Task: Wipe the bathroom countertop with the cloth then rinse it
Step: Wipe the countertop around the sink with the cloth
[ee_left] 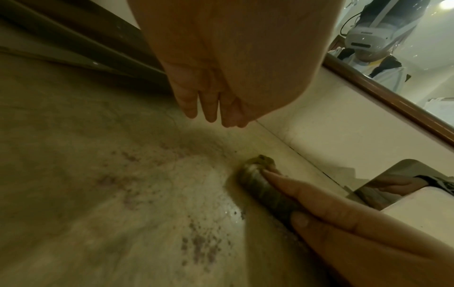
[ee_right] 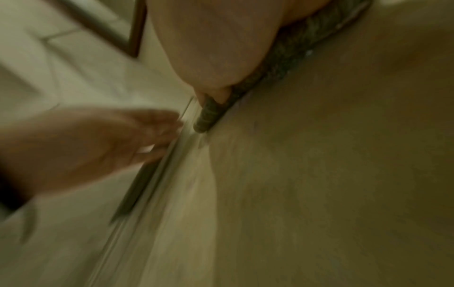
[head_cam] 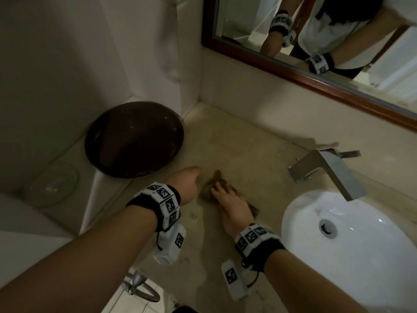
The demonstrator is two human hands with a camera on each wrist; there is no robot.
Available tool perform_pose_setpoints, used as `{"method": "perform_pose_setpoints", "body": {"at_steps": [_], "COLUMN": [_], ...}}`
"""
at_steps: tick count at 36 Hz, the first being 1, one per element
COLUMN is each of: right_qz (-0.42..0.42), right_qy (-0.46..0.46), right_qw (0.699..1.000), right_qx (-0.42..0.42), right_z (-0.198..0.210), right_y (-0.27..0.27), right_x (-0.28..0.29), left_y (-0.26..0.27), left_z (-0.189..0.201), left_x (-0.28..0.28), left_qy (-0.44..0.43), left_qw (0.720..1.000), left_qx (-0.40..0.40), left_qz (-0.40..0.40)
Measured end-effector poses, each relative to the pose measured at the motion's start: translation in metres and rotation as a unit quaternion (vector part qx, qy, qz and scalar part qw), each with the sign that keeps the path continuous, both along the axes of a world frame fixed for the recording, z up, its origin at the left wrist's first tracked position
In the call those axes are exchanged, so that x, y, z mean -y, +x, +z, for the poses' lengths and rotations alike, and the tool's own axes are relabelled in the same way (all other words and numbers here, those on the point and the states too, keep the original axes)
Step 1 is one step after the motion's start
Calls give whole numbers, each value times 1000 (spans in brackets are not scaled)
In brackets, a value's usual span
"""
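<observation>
- Head view: your right hand (head_cam: pixel 230 208) lies flat, fingers straight, pressing the crumpled olive-brown cloth (head_cam: pixel 211 185) onto the beige stone countertop (head_cam: pixel 237 150), left of the white oval basin (head_cam: pixel 300 213). Your left hand (head_cam: pixel 187 186) hovers just beside the cloth and seems to hold nothing; its fingers are hidden here. The wiping looks to be in progress. The angular metal tap (head_cam: pixel 327 170) shows no water running, so the rinse is not yet begun.
- Left wrist view: your left hand's fingers (ee_left: pixel 209 108) hang loosely above the counter, gripping nothing. Dark specks of grime (ee_left: pixel 199 246) lie on the counter's near part, so I judge a good stretch is left to wipe.
- Right wrist view: blurred, yet the cloth shows as a rolled edge pinned under your flattened right hand. The surface ahead looks dull; whether it is wiped, I cannot tell.
</observation>
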State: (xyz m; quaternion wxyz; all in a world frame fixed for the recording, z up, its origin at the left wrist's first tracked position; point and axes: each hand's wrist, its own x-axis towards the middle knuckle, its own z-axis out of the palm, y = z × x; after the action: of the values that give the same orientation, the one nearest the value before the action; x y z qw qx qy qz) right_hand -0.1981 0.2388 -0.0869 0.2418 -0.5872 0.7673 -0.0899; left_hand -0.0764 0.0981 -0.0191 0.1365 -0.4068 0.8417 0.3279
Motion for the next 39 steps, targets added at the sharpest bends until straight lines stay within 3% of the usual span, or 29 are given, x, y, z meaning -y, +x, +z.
{"method": "perform_pose_setpoints", "body": {"at_steps": [5,7,10,13,16,19,23,25,28,32,39], "right_qz": [60,3,-140,-202,-302,-327,-393,-367,-253,-167,4], "right_qy": [-29,-7,25,-18,-67,-85,-99,-62,-15,90,-40], "right_qw": [991,976,921,907,874,904,884,911,964,982,999], "right_qx": [117,220,361,369,376,261,232,178,76,8,36], "right_z": [-1,9,37,52,62,70,67,53,29,27,7], "right_y": [15,10,-7,-39,-72,-91,-97,-89,-75,-46,13], "right_x": [-7,-8,1,11,24,39,59,68,85,107,102], "left_y": [5,7,13,19,26,33,44,51,62,77,90], "left_z": [3,4,4,7,12,13,14,12,7,-1,-7], "left_x": [-2,-2,1,6,11,15,17,16,15,19,22], "left_qy": [0,1,9,3,-11,-14,-16,-18,-19,-5,-19], "left_qw": [1000,1000,1000,1000,1000,1000,999,999,999,998,998], "left_qx": [0,-4,-9,-4,2,12,13,14,15,8,-2], "left_qz": [4,6,13,20,19,23,38,41,47,62,63]}}
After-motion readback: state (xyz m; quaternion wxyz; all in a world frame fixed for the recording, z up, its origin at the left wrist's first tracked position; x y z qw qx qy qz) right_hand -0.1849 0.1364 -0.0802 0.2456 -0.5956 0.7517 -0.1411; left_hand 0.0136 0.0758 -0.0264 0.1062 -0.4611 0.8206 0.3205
